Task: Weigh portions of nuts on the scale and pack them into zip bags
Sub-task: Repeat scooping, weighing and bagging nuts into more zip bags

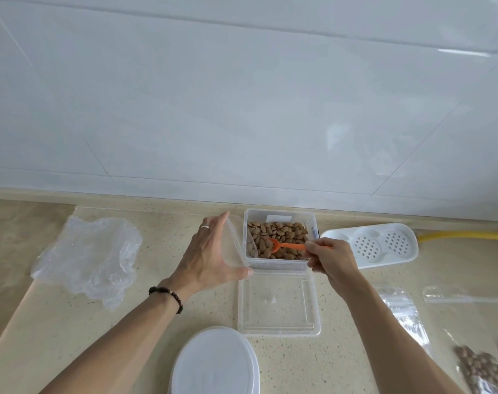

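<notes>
Nuts [276, 237] sit heaped in the clear tub [280, 216] just past centre of the counter, and the orange scoop [284, 246] has its bowl down among them, handle running off toward three o'clock into the right hand [331, 261], whose fingers pinch the handle end. At nine o'clock of the tub, touching its near-left corner, the left hand [210, 254] grips an open zip bag [236, 243] between thumb and fingers, mouth held wide and tipped toward the nuts; whether any nuts lie in it already I cannot tell. At six o'clock of the tub lies its clear lid [279, 304], flat on the counter [156, 322], and nearer still at seven o'clock a white oval piece [216, 362], possibly the scale, though no display shows. Out at three o'clock rests a white perforated tray [378, 244]; at nine o'clock, well apart, a crumpled clear plastic sheet [88, 255]. Down at four o'clock, filled bags [481, 368] already hold nuts, with empty zip bags [404, 314] beside them. So by my reading some portions are packed, this bag is being filled, and sealing and further portions remain.
</notes>
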Available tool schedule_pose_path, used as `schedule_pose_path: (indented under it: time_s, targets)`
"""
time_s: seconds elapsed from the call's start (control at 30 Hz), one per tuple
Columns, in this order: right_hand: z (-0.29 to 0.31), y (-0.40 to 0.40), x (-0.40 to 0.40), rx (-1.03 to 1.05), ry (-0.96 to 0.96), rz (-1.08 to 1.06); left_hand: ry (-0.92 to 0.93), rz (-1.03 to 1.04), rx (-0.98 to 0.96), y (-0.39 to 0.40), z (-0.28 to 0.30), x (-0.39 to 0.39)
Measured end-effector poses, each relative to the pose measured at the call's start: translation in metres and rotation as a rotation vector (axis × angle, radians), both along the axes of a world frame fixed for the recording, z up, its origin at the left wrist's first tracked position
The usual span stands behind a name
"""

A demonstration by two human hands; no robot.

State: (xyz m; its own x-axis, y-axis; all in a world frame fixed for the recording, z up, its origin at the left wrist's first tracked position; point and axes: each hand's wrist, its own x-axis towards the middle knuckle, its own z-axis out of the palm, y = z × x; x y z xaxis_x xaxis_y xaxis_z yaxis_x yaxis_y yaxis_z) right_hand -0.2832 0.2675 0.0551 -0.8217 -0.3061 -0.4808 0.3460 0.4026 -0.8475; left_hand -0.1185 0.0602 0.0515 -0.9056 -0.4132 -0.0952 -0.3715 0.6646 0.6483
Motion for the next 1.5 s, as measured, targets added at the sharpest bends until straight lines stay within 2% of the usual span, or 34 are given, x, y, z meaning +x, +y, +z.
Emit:
schedule_pose_path:
  time_s: [0.23, 0.43, 0.63, 0.97, 1.23, 1.5]
  targets:
    - [0.003, 0.011, -0.001, -0.174, -0.138, -0.125, 0.024, -0.021, -0.027, 0.007, 0.002, -0.016]
    - [0.021, 0.029, -0.011, -0.244, -0.127, -0.187, 0.036, -0.047, -0.057, 0.015, 0.010, -0.038]
    - [0.047, 0.043, -0.018, -0.305, -0.077, -0.170, -0.039, -0.067, -0.087, 0.026, 0.016, -0.061]
    - [0.054, 0.048, -0.018, -0.322, -0.071, -0.107, -0.138, -0.108, -0.208, 0.037, 0.023, -0.077]
    - [0.037, 0.046, -0.023, -0.318, -0.110, -0.133, -0.193, -0.146, -0.265, 0.032, 0.019, -0.082]
    - [0.030, 0.037, -0.023, -0.251, -0.033, 0.032, -0.160, -0.174, -0.280, 0.024, 0.017, -0.081]
